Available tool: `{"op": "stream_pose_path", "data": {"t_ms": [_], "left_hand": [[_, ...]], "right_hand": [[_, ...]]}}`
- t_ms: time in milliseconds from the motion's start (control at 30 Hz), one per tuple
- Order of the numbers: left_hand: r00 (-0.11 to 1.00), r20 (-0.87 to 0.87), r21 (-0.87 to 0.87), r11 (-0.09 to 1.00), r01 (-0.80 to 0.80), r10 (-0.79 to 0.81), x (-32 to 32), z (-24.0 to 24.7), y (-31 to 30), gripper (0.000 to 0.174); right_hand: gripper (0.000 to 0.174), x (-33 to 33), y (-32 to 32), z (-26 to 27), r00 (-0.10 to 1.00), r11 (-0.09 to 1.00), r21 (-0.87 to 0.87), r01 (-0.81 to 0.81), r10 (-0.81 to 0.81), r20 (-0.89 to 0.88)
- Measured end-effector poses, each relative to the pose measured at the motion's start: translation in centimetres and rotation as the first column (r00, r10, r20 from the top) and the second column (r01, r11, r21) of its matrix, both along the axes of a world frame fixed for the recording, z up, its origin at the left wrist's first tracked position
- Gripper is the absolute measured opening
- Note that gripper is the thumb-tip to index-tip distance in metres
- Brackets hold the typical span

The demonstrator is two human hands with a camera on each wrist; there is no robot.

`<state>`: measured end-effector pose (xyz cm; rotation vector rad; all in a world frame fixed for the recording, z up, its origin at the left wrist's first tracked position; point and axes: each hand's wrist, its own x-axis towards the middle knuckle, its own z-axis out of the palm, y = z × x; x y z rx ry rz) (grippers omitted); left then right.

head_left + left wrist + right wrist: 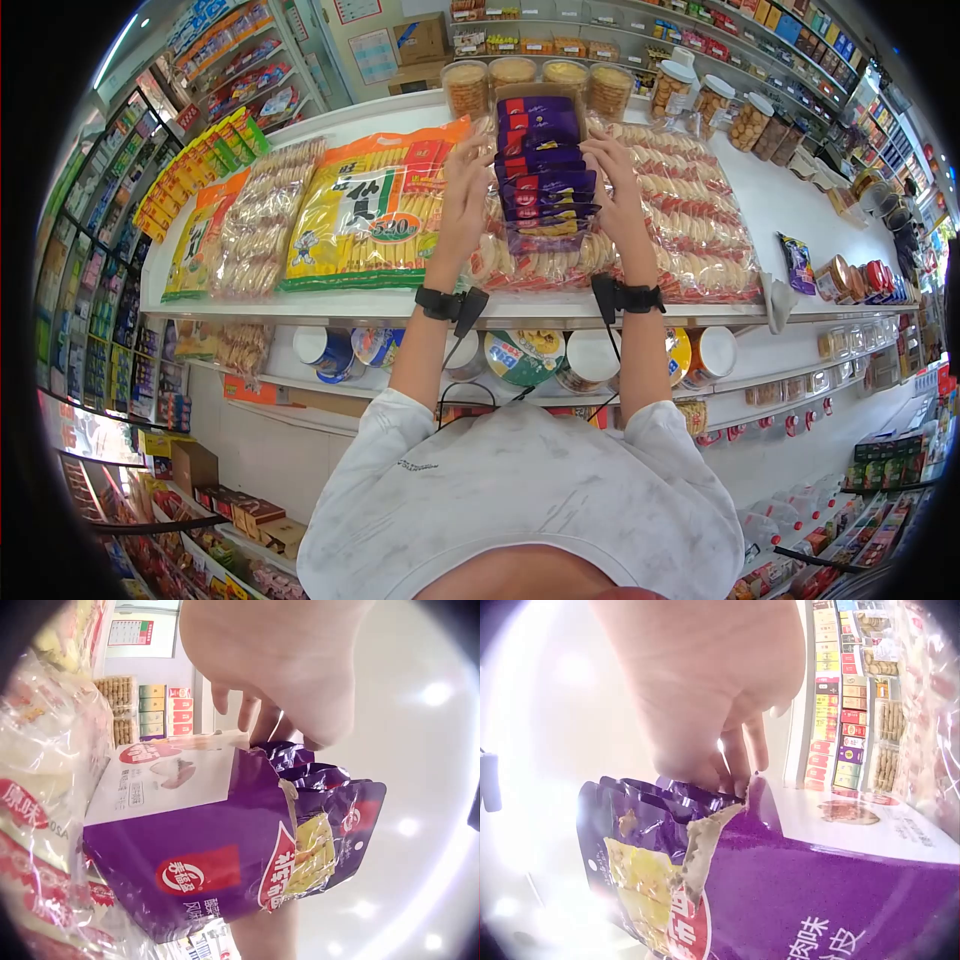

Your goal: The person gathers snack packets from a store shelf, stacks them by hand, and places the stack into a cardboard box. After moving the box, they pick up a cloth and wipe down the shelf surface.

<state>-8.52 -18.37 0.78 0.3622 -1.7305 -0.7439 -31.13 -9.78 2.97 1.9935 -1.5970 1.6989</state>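
A purple cardboard display box (545, 243) with a torn-open top stands tilted on bagged round crackers, filled with a row of purple snack packets (545, 190). My left hand (463, 200) is at its left side, fingers at the upper edge. My right hand (622, 195) holds the opposite side, its fingers bent over the rim beside the packets. In the left wrist view the box's purple and white side wall (180, 832) shows, with packets (337, 825) leaning out. The right wrist view has fingers (736, 754) down at the torn edge; their tips are partly hidden.
Large clear bags of crackers (690, 215) and a yellow snack bag (340, 220) cover the white counter (480, 318). Lidded jars (465, 88) line the back. A small purple packet (797, 262) lies right, near round tubs (838, 278). Tins (525, 352) stand on the shelf below.
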Motion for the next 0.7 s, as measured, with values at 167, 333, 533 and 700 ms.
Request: {"op": "stream_pose_path", "data": {"t_ms": [167, 333, 533, 700], "left_hand": [[0.993, -0.069, 0.072, 0.993, 0.097, -0.092, -0.5, 2.1, 1.5, 0.038], [0.998, 0.028, 0.015, 0.998, 0.063, -0.063, -1.1, 0.5, 0.2, 0.041], [0.996, 0.090, -0.049, 0.999, -0.007, 0.011, -0.5, 0.7, 0.3, 0.041], [0.997, 0.058, 0.051, 0.997, -0.060, 0.057, -0.3, 1.2, 1.0, 0.041]], "right_hand": [[0.024, 0.5, 0.4, 1.0, 0.994, 0.992, -0.113, 0.065, -0.075, -0.085], [0.025, 0.4, 0.2, 0.2, 0.995, 0.997, -0.049, 0.065, -0.068, -0.069], [0.028, -0.3, 0.2, -0.3, 0.988, 0.998, 0.005, 0.060, -0.059, -0.139], [0.034, 0.6, 1.3, 1.5, 1.000, 1.000, 0.001, -0.011, 0.011, -0.004]]}}
